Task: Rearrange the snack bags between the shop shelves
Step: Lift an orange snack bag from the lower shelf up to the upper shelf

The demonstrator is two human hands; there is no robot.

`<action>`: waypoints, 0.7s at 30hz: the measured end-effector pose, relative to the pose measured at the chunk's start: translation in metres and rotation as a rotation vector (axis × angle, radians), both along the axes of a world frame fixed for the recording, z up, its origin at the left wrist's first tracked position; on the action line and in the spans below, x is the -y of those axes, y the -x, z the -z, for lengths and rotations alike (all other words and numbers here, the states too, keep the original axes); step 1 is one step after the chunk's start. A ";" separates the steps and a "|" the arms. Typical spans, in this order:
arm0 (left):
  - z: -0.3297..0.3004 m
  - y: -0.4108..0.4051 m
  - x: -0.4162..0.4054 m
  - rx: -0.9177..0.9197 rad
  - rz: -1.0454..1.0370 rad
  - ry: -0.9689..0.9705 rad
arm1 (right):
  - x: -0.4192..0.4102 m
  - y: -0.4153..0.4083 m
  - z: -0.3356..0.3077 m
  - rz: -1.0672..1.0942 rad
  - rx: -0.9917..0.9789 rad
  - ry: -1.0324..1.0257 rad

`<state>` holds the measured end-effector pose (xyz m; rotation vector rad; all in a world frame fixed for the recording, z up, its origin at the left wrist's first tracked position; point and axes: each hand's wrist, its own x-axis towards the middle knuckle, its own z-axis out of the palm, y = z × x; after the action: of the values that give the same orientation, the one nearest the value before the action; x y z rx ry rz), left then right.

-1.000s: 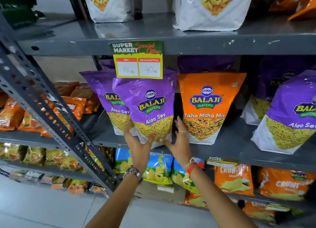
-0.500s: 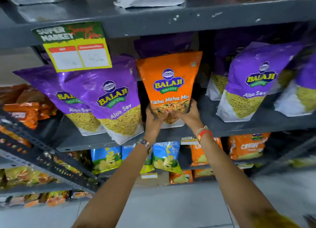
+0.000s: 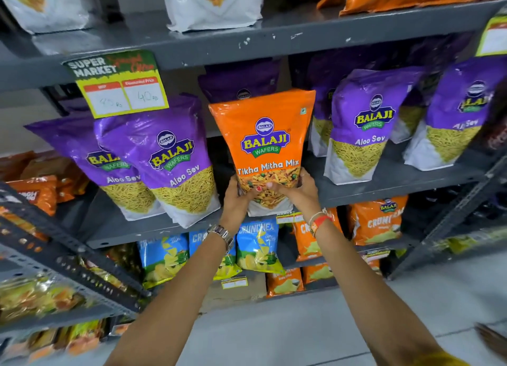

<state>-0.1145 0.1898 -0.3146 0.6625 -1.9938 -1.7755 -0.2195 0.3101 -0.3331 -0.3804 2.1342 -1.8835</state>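
An orange Tikha Mitha Mix bag [image 3: 264,135] stands upright at the front of the grey middle shelf [image 3: 384,181]. My left hand [image 3: 236,201] grips its lower left corner and my right hand [image 3: 300,192] grips its lower right corner, thumbs pressed on the front. Two purple Aloo Sev bags [image 3: 170,157] lean forward just to its left. More purple Aloo Sev bags [image 3: 362,124] stand to its right, and another purple bag [image 3: 241,83] is partly hidden behind it.
A price tag [image 3: 118,85] hangs from the upper shelf edge [image 3: 301,36], which carries white and orange bags. Blue chip bags [image 3: 258,247] and orange Crunchem bags [image 3: 378,220] fill the lower shelf. A second rack [image 3: 55,245] juts out at the left. Grey floor lies below.
Both hands left the purple Aloo Sev bag and moved right to the orange Tikha Mitha Mix bag, closing on its lower corners. The view shifted right.
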 end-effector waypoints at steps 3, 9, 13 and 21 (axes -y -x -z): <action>-0.020 -0.026 -0.012 -0.042 0.004 0.038 | -0.014 -0.029 -0.018 0.053 -0.071 -0.001; -0.082 -0.085 -0.019 -0.148 -0.040 0.183 | -0.026 -0.088 -0.078 0.016 -0.207 0.075; -0.130 -0.125 -0.014 -0.229 -0.060 0.186 | -0.023 -0.113 -0.125 -0.107 -0.306 0.121; -0.241 -0.174 0.014 -0.405 -0.083 0.214 | 0.011 -0.152 -0.241 -0.144 -0.479 0.207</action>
<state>0.0599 0.1755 -0.0732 0.2838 -1.8119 -1.4795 -0.0679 0.2991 -0.0918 -1.0969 2.1070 -2.0925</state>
